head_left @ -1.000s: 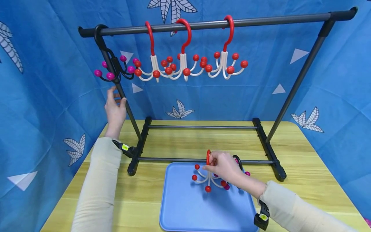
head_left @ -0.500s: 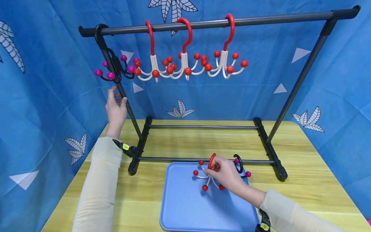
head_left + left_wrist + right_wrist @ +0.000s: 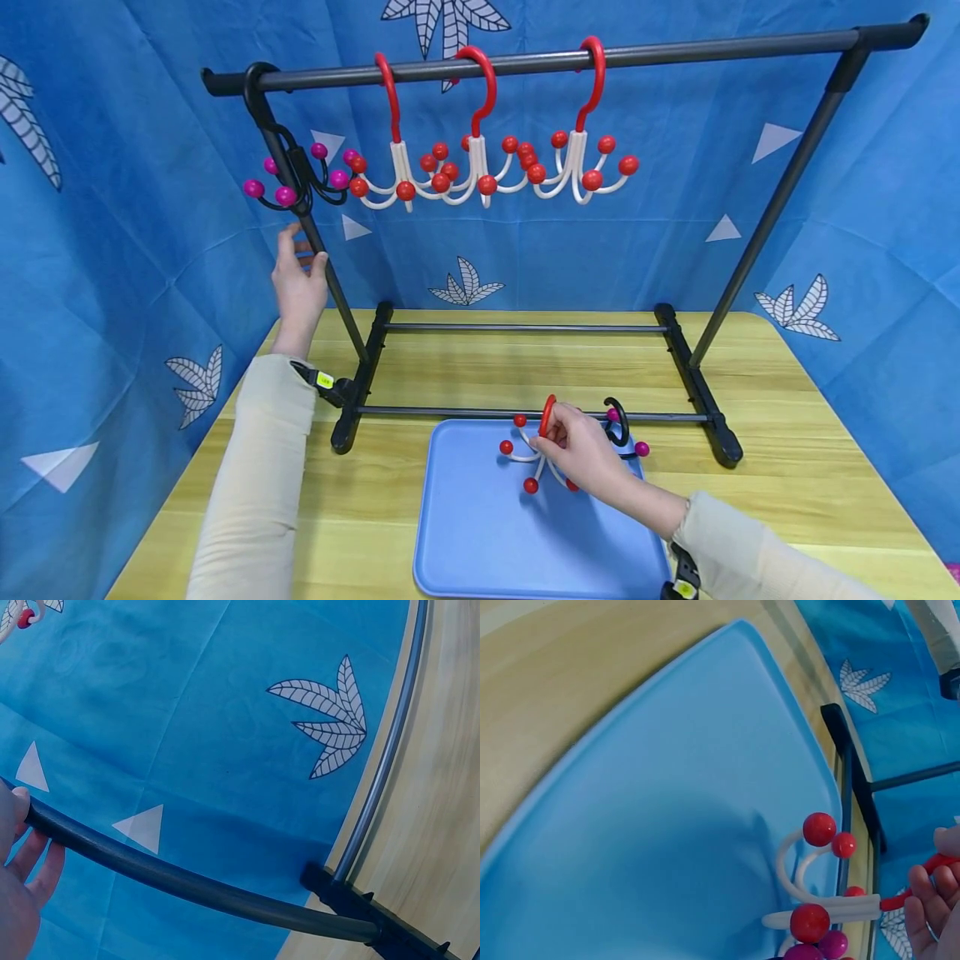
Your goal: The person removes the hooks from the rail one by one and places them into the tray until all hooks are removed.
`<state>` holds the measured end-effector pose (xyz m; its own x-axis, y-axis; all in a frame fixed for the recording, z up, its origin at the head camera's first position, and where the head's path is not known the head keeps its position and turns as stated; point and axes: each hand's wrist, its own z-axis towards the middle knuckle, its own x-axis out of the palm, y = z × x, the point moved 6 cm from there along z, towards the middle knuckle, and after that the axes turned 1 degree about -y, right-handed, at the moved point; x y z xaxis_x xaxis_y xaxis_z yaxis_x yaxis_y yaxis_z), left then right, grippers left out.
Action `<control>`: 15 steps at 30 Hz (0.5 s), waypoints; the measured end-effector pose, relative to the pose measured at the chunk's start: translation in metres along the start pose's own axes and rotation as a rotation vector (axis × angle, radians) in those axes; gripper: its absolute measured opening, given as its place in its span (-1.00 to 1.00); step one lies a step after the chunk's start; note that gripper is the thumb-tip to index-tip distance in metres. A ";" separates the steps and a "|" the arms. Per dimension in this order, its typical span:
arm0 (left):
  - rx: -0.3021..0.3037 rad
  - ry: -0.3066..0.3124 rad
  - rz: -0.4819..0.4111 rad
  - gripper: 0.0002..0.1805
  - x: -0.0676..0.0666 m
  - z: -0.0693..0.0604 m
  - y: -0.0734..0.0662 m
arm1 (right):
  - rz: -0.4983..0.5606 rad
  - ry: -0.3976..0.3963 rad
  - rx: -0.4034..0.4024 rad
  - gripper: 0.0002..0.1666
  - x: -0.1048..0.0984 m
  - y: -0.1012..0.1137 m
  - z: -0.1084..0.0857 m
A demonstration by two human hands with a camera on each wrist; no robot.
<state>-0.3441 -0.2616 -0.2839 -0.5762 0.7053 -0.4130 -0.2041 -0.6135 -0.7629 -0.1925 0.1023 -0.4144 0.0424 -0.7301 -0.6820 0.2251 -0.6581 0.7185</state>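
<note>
My left hand grips the left upright post of a black rack, thumb on one side and fingers on the other; the left wrist view also has this hand at the post. My right hand pinches the red hook of a white multi-arm hanger with red ball tips, low over a blue tray. In the right wrist view, fingers hold that hook, and the white stem points into the tray. Behind the hand, a black hanger with magenta balls is partly hidden.
From the rack's top bar hang a black hanger with magenta balls at the left end and three white hangers with red hooks, one of them a right-hand hanger. The rack's lower bar runs along the tray's far edge. Blue patterned cloth stands behind.
Since one second ago, the held hanger has dropped slightly and its hook has tilted to the right. More of the black hanger's hook shows. The left hand keeps its place on the post.
</note>
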 end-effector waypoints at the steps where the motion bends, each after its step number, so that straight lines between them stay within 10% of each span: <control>1: 0.000 0.000 -0.001 -0.51 0.000 0.000 0.000 | 0.007 0.004 0.006 -0.71 0.000 -0.001 0.000; 15: 0.018 0.007 -0.025 -0.53 0.000 0.001 0.001 | 0.034 -0.008 0.023 -0.83 -0.034 0.013 0.000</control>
<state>-0.3451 -0.2625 -0.2843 -0.5656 0.7227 -0.3973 -0.2324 -0.6019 -0.7640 -0.1912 0.1183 -0.3819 0.0415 -0.7537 -0.6559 0.2009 -0.6368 0.7444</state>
